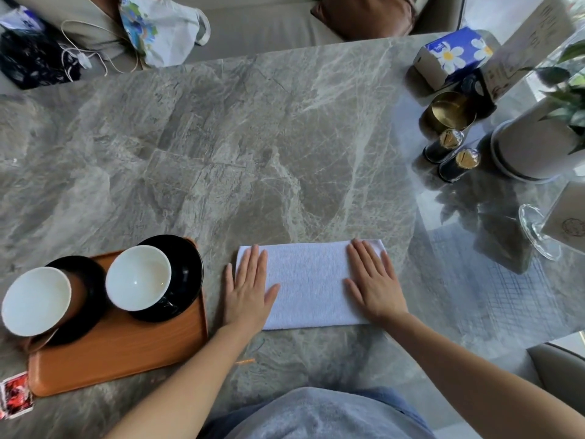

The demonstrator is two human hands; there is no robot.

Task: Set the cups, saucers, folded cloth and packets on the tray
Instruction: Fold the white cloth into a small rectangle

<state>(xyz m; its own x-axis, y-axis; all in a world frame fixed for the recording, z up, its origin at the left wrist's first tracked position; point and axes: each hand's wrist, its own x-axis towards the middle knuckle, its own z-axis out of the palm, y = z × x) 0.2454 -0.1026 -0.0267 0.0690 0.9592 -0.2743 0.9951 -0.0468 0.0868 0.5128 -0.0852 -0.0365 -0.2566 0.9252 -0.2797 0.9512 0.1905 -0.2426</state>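
A white folded cloth [308, 283] lies flat on the grey marble table near its front edge. My left hand [248, 289] rests palm down on the cloth's left end, fingers spread. My right hand [373, 282] presses flat on its right end. To the left, an orange tray [126, 353] holds two black saucers. A black cup with a white inside [139, 277] sits on the right saucer [190, 274], and a brown cup with a white inside [36, 301] sits on the left saucer [91, 280]. A red packet [15, 396] lies on the table beside the tray's front left corner.
At the right stand a blue tissue box [452, 55], a brass tin [449, 110], two small dark jars [451, 155], a potted plant [538, 144], a glass stand [535, 232] and a menu card. Bags and a cable lie on the sofa at the back left.
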